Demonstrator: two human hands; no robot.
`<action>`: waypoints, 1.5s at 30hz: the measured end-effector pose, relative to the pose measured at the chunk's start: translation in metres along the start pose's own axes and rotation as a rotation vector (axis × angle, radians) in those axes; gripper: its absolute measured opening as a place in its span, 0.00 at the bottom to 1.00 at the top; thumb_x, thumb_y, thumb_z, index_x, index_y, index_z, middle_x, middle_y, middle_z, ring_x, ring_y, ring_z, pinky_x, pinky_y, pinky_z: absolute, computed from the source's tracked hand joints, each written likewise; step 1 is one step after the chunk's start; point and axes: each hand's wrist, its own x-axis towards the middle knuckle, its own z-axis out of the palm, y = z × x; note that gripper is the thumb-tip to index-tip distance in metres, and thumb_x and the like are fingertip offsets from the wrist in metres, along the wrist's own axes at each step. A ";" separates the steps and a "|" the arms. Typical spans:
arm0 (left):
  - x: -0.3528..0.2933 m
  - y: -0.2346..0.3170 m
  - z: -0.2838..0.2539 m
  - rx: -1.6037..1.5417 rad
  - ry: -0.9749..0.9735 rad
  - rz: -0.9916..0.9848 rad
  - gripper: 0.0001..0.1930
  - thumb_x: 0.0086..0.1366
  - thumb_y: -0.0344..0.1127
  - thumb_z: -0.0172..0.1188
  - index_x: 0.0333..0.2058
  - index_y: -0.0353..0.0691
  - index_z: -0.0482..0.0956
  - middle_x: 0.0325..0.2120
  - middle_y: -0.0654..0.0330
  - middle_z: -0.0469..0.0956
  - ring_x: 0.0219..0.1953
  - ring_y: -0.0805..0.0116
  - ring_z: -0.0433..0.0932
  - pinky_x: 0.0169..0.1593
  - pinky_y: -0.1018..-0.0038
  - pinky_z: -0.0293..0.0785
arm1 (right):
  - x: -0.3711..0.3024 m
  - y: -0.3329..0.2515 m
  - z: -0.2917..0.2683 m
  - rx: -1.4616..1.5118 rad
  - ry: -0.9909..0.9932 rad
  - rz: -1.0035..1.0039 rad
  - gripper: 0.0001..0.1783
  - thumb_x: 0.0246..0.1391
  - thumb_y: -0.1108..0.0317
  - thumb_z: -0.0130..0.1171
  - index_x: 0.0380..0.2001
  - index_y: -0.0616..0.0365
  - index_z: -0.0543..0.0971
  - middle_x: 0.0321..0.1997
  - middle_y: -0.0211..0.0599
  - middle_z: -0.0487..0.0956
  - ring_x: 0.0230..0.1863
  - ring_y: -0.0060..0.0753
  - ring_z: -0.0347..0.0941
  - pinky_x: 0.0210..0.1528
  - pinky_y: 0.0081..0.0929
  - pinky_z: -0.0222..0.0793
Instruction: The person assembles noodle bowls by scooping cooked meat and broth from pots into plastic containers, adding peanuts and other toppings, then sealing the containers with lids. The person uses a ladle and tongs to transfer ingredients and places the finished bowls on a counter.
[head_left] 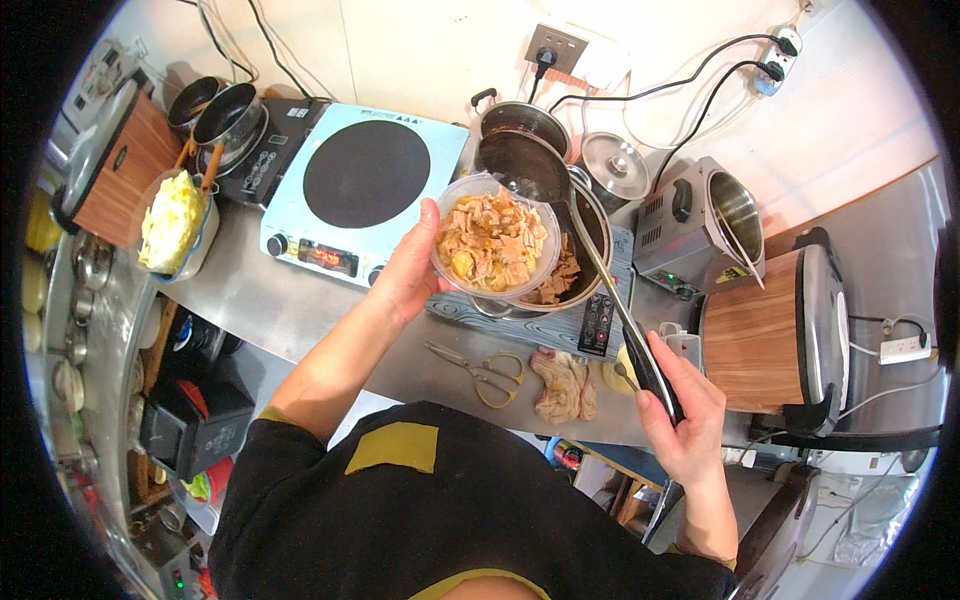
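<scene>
Bowl [553, 245], clear, of chopped food [490, 240]: by the pot [601, 226], right of your left hand [405, 262], the nearer, which grips its side. Utensil [657, 372], black-handled: your right hand [688, 418] wraps it, long axis slanting up-left to the pot. Scissors [480, 372]: table [400, 385], below.

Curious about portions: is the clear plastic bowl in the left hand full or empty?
Far from empty: chopped food spreads across the clear plastic bowl; its depth is hidden.

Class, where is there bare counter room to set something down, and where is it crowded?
Bare steel counter shows between the food tub and blue hot plate, and between the left forearm and scissors. Crowded: around the steel pot and crumpled cloth.
</scene>
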 end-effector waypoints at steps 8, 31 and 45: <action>-0.012 0.008 -0.013 0.040 0.078 0.037 0.42 0.62 0.71 0.34 0.62 0.41 0.58 0.58 0.57 0.66 0.59 0.64 0.66 0.58 0.61 0.64 | 0.001 0.016 0.009 0.209 0.057 0.100 0.27 0.50 0.75 0.56 0.56 0.66 0.69 0.41 0.45 0.79 0.40 0.27 0.75 0.46 0.23 0.69; -0.072 0.032 -0.074 0.046 0.298 0.103 0.45 0.60 0.73 0.34 0.63 0.39 0.56 0.60 0.55 0.63 0.61 0.62 0.64 0.62 0.62 0.60 | 0.050 0.074 0.049 1.144 -0.138 0.816 0.21 0.59 0.63 0.52 0.52 0.64 0.70 0.22 0.32 0.72 0.10 0.14 0.55 0.11 0.14 0.46; -0.031 0.017 -0.029 -0.008 0.124 0.128 0.38 0.64 0.68 0.39 0.58 0.40 0.63 0.52 0.60 0.72 0.52 0.72 0.73 0.43 0.73 0.77 | 0.016 -0.029 -0.004 0.937 -0.117 0.617 0.26 0.56 0.66 0.55 0.57 0.64 0.68 0.24 0.33 0.75 0.13 0.12 0.58 0.12 0.12 0.48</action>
